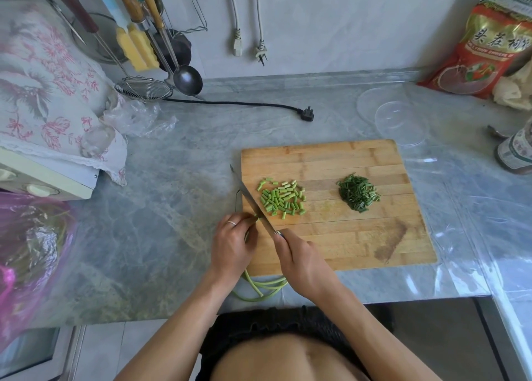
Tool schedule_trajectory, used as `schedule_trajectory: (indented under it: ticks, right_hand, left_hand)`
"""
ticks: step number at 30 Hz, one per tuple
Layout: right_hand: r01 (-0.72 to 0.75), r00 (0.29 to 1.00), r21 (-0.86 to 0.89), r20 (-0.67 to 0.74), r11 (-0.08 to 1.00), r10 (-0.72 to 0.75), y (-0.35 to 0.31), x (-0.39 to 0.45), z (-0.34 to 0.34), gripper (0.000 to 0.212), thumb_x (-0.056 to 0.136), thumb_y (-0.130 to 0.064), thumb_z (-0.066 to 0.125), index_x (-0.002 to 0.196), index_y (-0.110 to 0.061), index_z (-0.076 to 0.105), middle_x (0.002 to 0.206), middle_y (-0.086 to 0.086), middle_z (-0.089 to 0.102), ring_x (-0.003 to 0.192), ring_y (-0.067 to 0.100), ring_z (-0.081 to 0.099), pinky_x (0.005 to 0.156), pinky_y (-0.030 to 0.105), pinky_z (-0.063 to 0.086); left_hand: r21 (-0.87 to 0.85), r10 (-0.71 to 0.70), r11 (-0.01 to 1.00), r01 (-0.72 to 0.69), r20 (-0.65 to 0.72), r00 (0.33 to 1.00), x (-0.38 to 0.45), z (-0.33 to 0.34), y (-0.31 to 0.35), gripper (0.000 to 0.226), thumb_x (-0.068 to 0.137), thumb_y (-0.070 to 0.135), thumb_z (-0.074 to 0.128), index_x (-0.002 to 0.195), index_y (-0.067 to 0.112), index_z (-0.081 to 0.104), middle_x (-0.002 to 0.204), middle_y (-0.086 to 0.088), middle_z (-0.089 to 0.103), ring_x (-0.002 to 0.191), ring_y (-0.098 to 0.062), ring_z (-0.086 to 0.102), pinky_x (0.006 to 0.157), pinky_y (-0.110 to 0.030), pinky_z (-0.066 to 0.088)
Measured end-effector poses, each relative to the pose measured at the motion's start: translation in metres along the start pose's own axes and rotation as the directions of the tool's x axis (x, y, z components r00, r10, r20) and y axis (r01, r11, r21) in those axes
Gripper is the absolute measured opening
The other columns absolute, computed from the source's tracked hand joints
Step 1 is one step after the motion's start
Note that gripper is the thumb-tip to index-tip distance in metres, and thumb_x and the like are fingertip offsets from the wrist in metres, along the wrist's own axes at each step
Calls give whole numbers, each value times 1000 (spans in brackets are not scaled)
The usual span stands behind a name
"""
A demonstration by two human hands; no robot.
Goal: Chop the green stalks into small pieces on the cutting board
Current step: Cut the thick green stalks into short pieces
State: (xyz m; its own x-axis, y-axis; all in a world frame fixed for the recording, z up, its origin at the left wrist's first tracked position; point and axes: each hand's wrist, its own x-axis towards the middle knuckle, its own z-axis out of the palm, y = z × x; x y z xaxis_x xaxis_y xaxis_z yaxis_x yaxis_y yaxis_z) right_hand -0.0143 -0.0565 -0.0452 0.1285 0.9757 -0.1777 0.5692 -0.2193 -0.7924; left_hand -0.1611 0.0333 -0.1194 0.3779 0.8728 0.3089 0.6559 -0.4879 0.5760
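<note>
A wooden cutting board [359, 236] lies on the grey marble counter. On its left part sits a pile of short light-green stalk pieces [280, 197]; a heap of dark-green chopped leaves [358, 192] lies to the right. My left hand [233, 245] grips a bunch of green stalks [266, 287] at the board's left edge, their long ends curling off the front of the board. My right hand [300, 261] holds a knife [253, 200] by the handle, the blade slanting down onto the stalk tips just beside my left fingertips.
Two clear plastic lids [398, 121] lie behind the board. A black plug and cord [306, 113] cross the counter. Ladles and a strainer [144, 88] hang at the back left. A red food bag [486, 46] and a bottle [516, 150] stand at the right. A pink bag [26, 251] is at the left.
</note>
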Motion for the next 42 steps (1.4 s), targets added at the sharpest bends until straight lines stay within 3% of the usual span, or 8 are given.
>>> schedule_trajectory:
  ticks: [6,12,17,20,29,33,36,42]
  right_hand:
    - [18,999,-27,42,999,-17,-2,1,-3,32,103,-38,33,72,-35,30,50,2,36,45,27,32,47,41,24]
    - [6,997,-98,72,995,1,-7,3,-4,28,104,-35,32,77,-26,35,53,3,38,43,27,32,45,45,28]
    - [-10,996,-202,83,979,28,-11,-1,4,31,103,-41,28,93,-16,43,54,5,43,42,24,36,39,34,24]
    - [-8,996,-223,87,975,28,-11,-1,6,32,103,-41,27,97,-14,43,52,2,40,41,23,35,40,32,19]
    - [-54,997,-123,45,991,60,-13,11,17,30,104,-40,28,93,-15,43,51,1,42,39,18,36,39,29,20]
    - [-77,997,-56,20,995,78,-6,4,14,29,104,-38,29,85,-20,40,55,4,48,44,22,40,44,36,29]
    - [-103,995,-22,-16,994,103,-4,2,12,29,104,-35,32,82,-18,41,56,7,48,45,27,40,47,41,32]
    - [-109,992,-6,-64,994,108,-3,19,7,26,104,-32,34,84,-17,41,53,0,41,41,21,32,43,33,22]
  left_hand:
    - [-101,-49,994,46,-33,998,-5,-4,1,24,86,15,58,98,8,78,95,-3,75,83,-19,68,76,-19,49]
    - [-111,-94,990,90,-38,995,-7,1,3,26,89,18,55,99,9,77,98,-3,74,86,-21,69,75,-28,54]
    - [-99,-127,988,120,-68,990,-10,7,0,14,84,6,71,95,6,78,97,-5,73,86,-20,70,71,-34,56]
    - [-93,-111,990,103,-78,991,-9,8,1,14,82,11,70,93,7,78,91,-4,73,81,-22,68,67,-32,55]
    - [-52,-128,991,124,-84,988,-12,7,9,24,88,21,57,96,12,78,91,-1,73,82,-22,64,69,-32,53]
    - [67,-95,993,100,-66,993,-16,6,7,20,84,12,65,101,12,77,94,1,74,80,-24,63,71,-37,53]
    - [73,-35,997,39,-55,998,-16,3,4,25,86,10,59,104,8,76,102,0,74,82,-24,63,75,-37,54]
    - [52,-22,998,23,-19,1000,-18,-1,1,29,79,-9,70,104,4,76,106,-5,74,87,-26,65,78,-34,55]
